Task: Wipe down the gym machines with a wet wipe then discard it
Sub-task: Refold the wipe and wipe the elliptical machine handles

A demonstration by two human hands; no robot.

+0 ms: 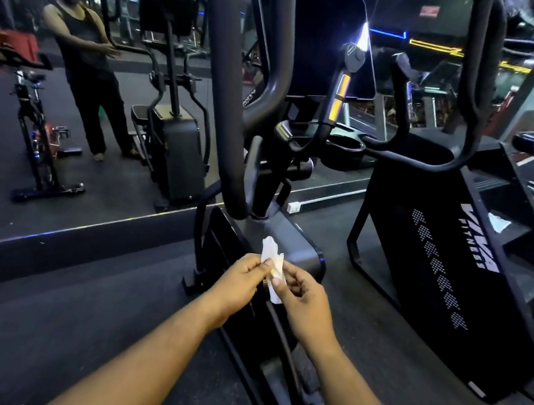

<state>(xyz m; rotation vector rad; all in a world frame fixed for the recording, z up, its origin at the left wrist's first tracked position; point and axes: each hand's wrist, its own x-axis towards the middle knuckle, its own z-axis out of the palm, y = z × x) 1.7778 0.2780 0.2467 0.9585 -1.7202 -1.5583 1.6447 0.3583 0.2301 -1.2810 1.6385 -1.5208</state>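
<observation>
Both hands are up in front of the elliptical (274,238), sharing one white wipe (272,262). The left hand (240,281) pinches its left edge between thumb and fingers, and the right hand (304,300) pinches the right side, with the rest hanging crumpled between them, just above the machine's dark housing. Looks to me like the wipe is being opened up or refolded before it touches anything. My tip: pull the corners apart gently so it doesn't tear, get a flat pad with a clean face out, then start high on the handlebar (225,57) and work down. The stepper (450,264) to the right would be next, I'd guess. No bin in sight.
</observation>
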